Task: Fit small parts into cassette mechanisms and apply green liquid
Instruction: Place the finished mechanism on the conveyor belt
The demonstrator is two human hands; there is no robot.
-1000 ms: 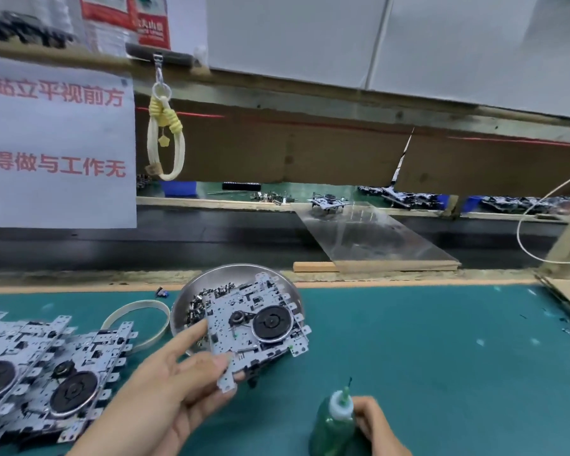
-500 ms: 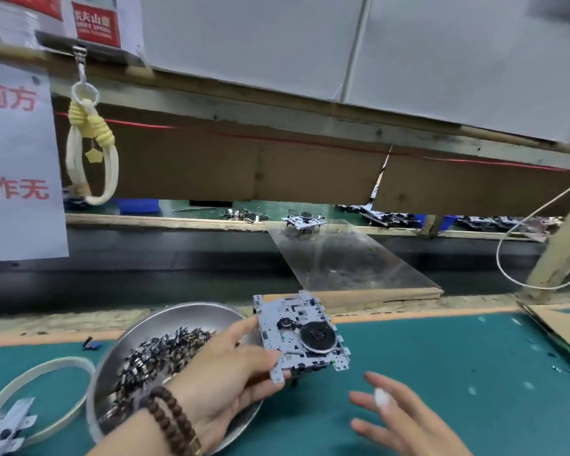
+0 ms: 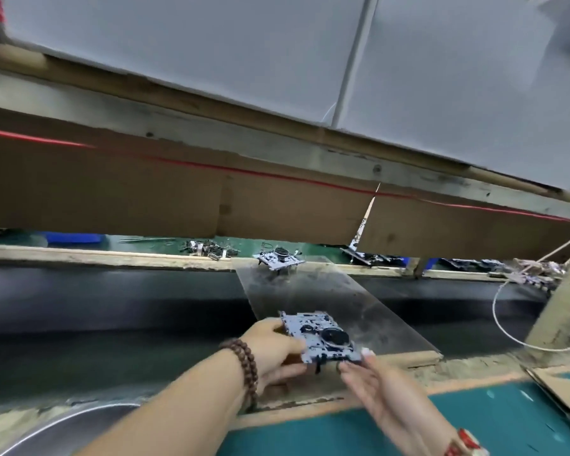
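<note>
Even, diffuse light fills the bench, brightest on the pale panels (image 3: pixel 277 54) overhead, while the conveyor belt (image 3: pixel 112 301) sits in dull shadow. Motion blur smears the right hand (image 3: pixel 385 390) and upper corners. Wide-angle distortion tilts and bows the wooden beam (image 3: pixel 244 103).

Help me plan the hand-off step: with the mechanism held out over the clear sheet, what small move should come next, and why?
Probably lower the cassette mechanism onto the near end of the clear sheet and let go. The left hand grips its near edge, and the right hand touches its right corner with straight fingers. Another mechanism already sits at the sheet's far end, which suggests that parts are passed along there.
</note>
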